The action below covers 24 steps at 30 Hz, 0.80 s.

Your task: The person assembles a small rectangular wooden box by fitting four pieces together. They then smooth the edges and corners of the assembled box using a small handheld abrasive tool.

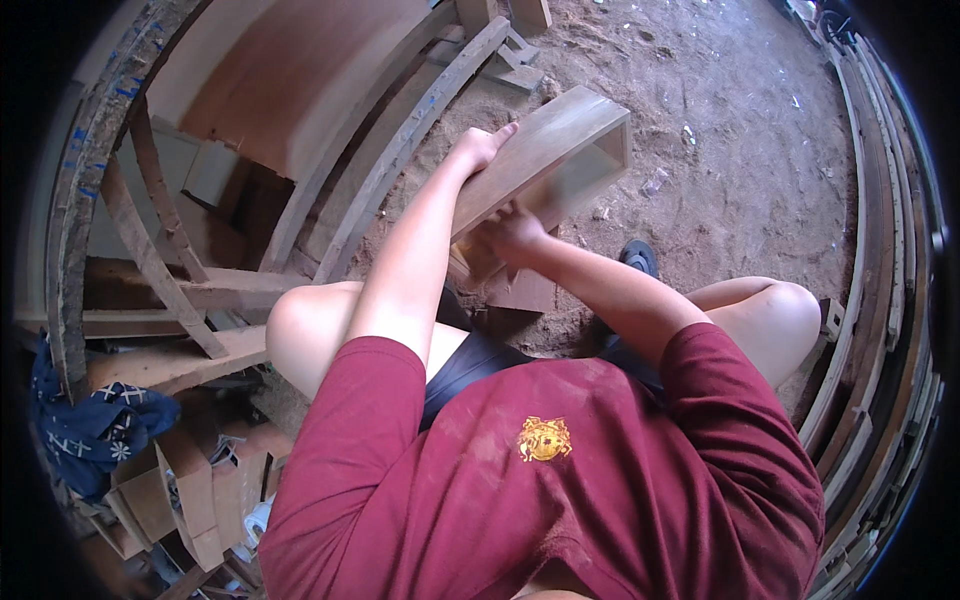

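A small open wooden box frame (560, 150) is tilted up in front of me, above my knees. My left hand (482, 146) grips its upper left edge. My right hand (512, 232) presses against its lower face with the fingers closed; whatever it may hold there is hidden. The box's open end points to the upper right. I sit with both knees bent, in a dark red shirt.
Sandy dirt floor (720, 110) lies ahead. Wooden planks and a frame (160, 260) stand at left, with a plywood sheet (290, 80) behind them. A blue patterned cloth (90, 425) and wood offcuts (190, 490) lie at lower left. Stacked boards (880, 300) line the right.
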Tool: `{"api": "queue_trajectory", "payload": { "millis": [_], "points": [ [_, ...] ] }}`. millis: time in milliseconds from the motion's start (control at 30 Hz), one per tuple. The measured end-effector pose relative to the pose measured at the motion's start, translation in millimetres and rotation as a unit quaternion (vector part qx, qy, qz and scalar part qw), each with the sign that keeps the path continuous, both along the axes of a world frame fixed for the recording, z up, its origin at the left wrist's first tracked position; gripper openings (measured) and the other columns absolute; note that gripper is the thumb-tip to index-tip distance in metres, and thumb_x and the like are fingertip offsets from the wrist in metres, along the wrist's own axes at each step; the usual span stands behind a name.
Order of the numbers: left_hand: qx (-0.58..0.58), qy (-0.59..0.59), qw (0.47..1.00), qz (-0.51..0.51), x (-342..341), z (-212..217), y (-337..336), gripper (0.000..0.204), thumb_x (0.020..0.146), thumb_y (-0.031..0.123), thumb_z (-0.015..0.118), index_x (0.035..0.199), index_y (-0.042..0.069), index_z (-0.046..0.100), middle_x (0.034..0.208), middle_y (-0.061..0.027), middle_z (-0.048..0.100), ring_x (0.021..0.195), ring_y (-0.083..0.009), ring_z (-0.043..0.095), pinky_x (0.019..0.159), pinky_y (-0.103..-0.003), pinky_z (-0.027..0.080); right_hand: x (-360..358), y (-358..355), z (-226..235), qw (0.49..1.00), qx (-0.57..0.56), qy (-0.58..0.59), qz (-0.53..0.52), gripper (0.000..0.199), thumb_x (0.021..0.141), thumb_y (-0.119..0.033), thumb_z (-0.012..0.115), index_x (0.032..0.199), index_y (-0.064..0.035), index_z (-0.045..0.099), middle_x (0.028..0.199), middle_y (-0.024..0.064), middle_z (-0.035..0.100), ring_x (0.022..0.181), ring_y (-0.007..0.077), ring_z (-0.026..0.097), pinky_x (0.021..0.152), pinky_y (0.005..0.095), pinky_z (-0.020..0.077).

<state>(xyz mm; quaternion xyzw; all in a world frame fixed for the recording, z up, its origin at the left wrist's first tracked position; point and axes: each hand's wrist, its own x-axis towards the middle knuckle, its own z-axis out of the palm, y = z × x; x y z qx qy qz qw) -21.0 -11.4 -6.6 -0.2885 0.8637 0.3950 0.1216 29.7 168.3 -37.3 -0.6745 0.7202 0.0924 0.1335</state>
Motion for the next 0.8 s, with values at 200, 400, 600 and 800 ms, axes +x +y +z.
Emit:
{"api": "queue_trajectory", "payload": {
  "millis": [200,400,600,800],
  "points": [
    [-0.039,0.027,0.999,-0.016,7,4,1,0.087,0.086,0.078,0.051,0.1,-0.006,0.072,0.106,-0.0289,0.069,0.106,-0.0367,0.069,0.09,-0.041,0.052,34,8,47,0.997,-0.011,-0.056,0.043,0.1,0.056,-0.05,0.09,0.139,-0.0128,0.05,0.148,0.0044,0.047,0.146,0.0265,0.031,0.121,0.0551,0.0142],
    [0.022,-0.004,1.0,-0.007,0,3,0,0.092,0.085,0.079,0.05,0.102,-0.008,0.071,0.106,-0.0305,0.069,0.107,-0.0363,0.068,0.09,-0.041,0.052,17,-9,11,0.999,0.008,-0.031,-0.031,0.105,0.049,-0.054,0.091,0.139,-0.0199,0.05,0.147,0.0015,0.048,0.144,0.0313,0.034,0.121,0.0574,0.0126],
    [-0.005,0.004,1.0,0.015,1,-7,-5,0.087,0.088,0.077,0.049,0.099,-0.007,0.073,0.1,-0.0247,0.072,0.097,-0.0293,0.07,0.088,-0.04,0.051,16,-11,31,0.998,0.061,-0.036,0.004,0.132,0.041,-0.057,0.093,0.153,-0.0188,0.034,0.155,0.0008,0.039,0.148,0.0302,0.026,0.121,0.0559,0.0135],
    [-0.023,0.019,0.999,-0.011,2,-7,1,0.087,0.087,0.077,0.051,0.099,-0.007,0.073,0.1,-0.0229,0.073,0.095,-0.0292,0.07,0.085,-0.04,0.051,29,-4,22,0.998,0.036,-0.043,0.011,0.134,0.041,-0.055,0.093,0.153,-0.0127,0.032,0.156,0.0033,0.038,0.148,0.0304,0.027,0.122,0.0525,0.0113]
  ]
}}
